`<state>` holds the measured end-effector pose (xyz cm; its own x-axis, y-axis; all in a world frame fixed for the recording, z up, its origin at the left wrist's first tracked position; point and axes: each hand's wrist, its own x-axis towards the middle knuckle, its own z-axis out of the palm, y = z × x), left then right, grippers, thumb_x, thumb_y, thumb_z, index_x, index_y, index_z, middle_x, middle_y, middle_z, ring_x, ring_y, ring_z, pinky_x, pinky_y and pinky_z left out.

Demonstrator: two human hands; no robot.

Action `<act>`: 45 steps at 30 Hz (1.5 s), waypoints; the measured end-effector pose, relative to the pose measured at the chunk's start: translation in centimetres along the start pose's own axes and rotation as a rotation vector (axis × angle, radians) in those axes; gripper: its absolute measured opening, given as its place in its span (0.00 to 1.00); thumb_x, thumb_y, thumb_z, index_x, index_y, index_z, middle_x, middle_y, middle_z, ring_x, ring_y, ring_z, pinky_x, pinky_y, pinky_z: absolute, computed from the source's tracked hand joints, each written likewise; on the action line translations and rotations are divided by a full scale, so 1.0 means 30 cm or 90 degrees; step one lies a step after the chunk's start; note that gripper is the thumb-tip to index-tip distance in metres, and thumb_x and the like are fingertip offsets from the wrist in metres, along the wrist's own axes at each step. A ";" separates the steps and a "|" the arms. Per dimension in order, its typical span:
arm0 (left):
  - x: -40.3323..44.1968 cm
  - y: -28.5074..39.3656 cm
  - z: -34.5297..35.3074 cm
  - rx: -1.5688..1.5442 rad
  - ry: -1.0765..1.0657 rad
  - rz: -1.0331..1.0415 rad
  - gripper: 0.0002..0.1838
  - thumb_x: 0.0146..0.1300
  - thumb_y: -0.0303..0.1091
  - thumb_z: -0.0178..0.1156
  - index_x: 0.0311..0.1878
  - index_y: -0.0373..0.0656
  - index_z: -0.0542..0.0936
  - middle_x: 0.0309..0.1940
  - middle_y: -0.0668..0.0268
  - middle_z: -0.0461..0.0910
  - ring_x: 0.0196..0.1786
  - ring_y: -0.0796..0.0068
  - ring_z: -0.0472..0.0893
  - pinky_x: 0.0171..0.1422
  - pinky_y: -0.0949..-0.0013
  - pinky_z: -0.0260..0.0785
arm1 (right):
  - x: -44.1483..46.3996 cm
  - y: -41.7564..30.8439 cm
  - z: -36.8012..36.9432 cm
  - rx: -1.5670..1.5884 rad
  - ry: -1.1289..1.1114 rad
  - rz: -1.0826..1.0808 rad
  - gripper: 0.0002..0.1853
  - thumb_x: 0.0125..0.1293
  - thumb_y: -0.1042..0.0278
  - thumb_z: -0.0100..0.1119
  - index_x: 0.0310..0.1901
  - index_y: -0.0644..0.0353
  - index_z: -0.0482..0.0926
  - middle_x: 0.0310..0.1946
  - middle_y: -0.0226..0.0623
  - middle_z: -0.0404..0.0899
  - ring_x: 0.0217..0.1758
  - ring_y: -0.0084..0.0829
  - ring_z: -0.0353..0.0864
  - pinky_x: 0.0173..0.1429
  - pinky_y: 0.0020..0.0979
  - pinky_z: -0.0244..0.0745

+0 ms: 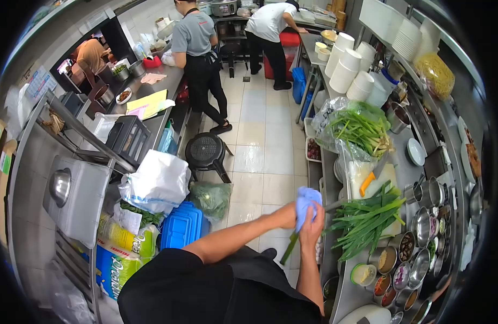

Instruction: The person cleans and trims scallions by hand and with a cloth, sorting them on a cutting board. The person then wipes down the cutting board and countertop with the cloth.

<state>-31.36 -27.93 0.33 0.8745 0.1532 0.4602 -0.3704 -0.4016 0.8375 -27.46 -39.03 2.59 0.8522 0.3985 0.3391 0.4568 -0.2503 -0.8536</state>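
Observation:
My left hand (285, 216) is closed against a bunched blue cloth (307, 201) in front of me, over the gap beside the right counter. My right hand (312, 227) is wrapped around the lower part of the same cloth. A long green stalk or leaf (289, 248) sticks out below my hands; its upper end is hidden. Close to my right hand, a pile of long green leaves (365, 221), like leeks or spring onions, lies on the counter. An orange handle (367, 184) rests by a white cutting board (389, 175).
Metal bowls of chopped ingredients (401, 275) crowd the right counter. Bagged greens (357, 129) and stacked white containers (343, 62) stand farther along. A black stool (207, 154) and blue crate (185, 227) are at left. Two people, one in grey (194, 35), one in white (268, 24), work ahead.

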 end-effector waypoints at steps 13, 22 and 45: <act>0.118 0.196 -0.466 -0.220 0.137 -0.187 0.09 0.57 0.24 0.58 0.42 0.36 0.79 0.31 0.70 0.80 0.31 0.86 0.76 0.38 0.79 0.70 | 0.190 -0.306 0.204 0.410 -0.281 -0.126 0.29 0.50 0.81 0.57 0.57 0.66 0.66 0.48 0.37 0.74 0.50 0.25 0.75 0.54 0.28 0.71; 0.232 0.338 -0.846 -0.094 0.418 -0.139 0.05 0.58 0.28 0.60 0.37 0.39 0.78 0.27 0.69 0.79 0.24 0.86 0.73 0.27 0.82 0.63 | 0.220 -0.283 0.273 0.342 -0.421 -0.040 0.18 0.53 0.71 0.63 0.47 0.62 0.76 0.38 0.32 0.80 0.40 0.22 0.78 0.48 0.27 0.73; 0.599 0.315 -0.909 -0.340 0.253 -0.136 0.13 0.62 0.33 0.58 0.48 0.41 0.73 0.38 0.67 0.78 0.42 0.78 0.76 0.47 0.74 0.68 | -0.466 0.356 -1.002 -0.807 0.018 0.737 0.31 0.51 0.49 0.63 0.49 0.66 0.73 0.48 0.52 0.76 0.54 0.47 0.73 0.54 0.42 0.69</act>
<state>-27.70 -4.35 24.56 0.8022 0.5386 0.2575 -0.3955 0.1564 0.9050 -26.82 -73.79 0.63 0.8565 -0.4896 -0.1635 -0.4628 -0.8687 0.1768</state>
